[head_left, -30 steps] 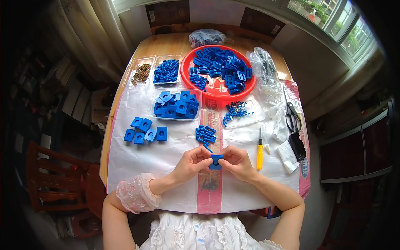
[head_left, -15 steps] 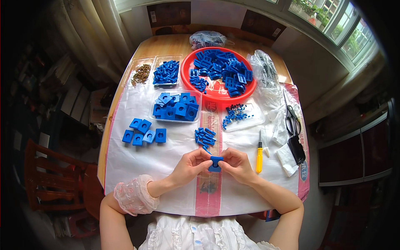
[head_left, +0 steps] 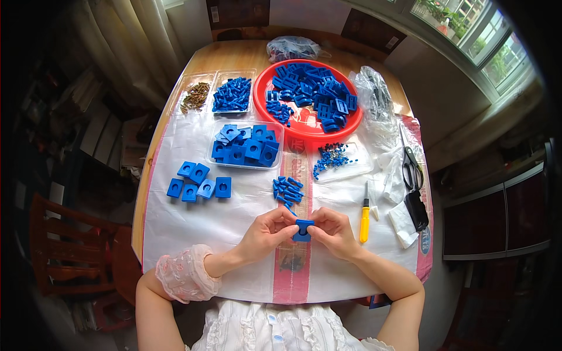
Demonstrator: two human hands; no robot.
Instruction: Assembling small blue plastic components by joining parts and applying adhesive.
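Note:
Between my two hands is a small blue plastic plate (head_left: 302, 235), held upright near the front middle of the table. My left hand (head_left: 270, 231) pinches its left side with thumb and fingers. On the opposite side, my right hand (head_left: 334, 233) grips it the same way, thumb on the near face. Fingers and thumbs cover the plate's side edges. Just beyond the fingertips lies a small heap of slim blue plastic pieces (head_left: 287, 190). Several square blue plates with round recesses (head_left: 199, 173) lie loose to the left.
A red basin (head_left: 357, 126) of blue parts stands at the back. Left of it are clear trays with square plates (head_left: 253, 148), blue pieces (head_left: 232, 95) and brown screws (head_left: 195, 97). Tiny blue parts (head_left: 331, 158), a yellow screwdriver (head_left: 365, 222), scissors (head_left: 411, 169) and plastic bags (head_left: 374, 99) lie right.
The head view has shifted slightly, so the far table sits a little higher and the table's left side farther left. Both hands keep the same grip on the blue plate.

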